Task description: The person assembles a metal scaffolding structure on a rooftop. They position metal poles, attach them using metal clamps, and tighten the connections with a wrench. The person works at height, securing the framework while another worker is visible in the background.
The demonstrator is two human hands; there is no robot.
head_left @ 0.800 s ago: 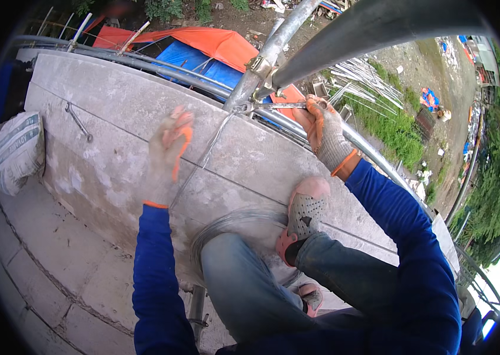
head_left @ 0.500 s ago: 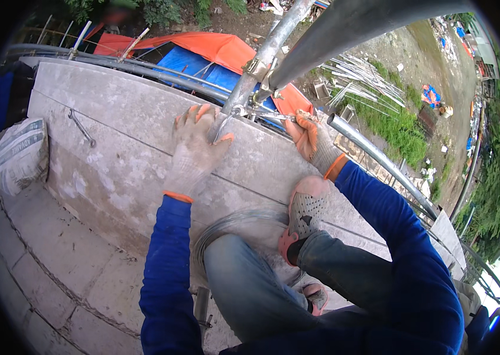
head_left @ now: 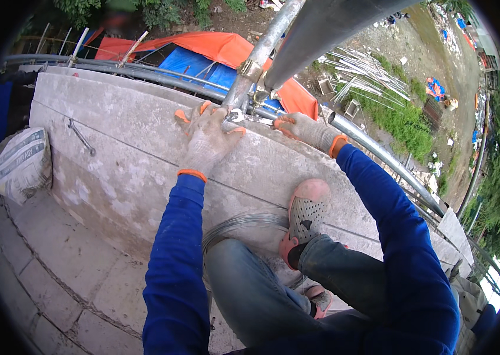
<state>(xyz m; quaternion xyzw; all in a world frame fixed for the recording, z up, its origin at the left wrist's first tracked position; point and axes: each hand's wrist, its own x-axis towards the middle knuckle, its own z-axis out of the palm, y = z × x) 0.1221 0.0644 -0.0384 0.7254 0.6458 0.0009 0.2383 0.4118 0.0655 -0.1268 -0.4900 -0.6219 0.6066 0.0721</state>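
Top centre, left hand point(head_left: 209, 137) spreads open beside the scaffold clamp point(head_left: 250, 71); right hand point(head_left: 306, 130) seemingly grips a wrench point(head_left: 244, 115), tightening unfinished.

Atop a concrete parapet point(head_left: 143, 148), both gloved hands crowd the foot of an upright scaffold pipe point(head_left: 259, 56) where a metal clamp point(head_left: 250, 71) joins it to a horizontal rail point(head_left: 143, 74). The left hand point(head_left: 208, 139) lies flat just beside the pipe; the right hand point(head_left: 309, 130) rests close on its other side, little gap between them. A thick slanting pipe point(head_left: 327, 26) bars the space above. Leftward, the wall top runs open; a bent steel bar point(head_left: 81, 137) juts from its face. A shoe point(head_left: 306, 207) braces below.
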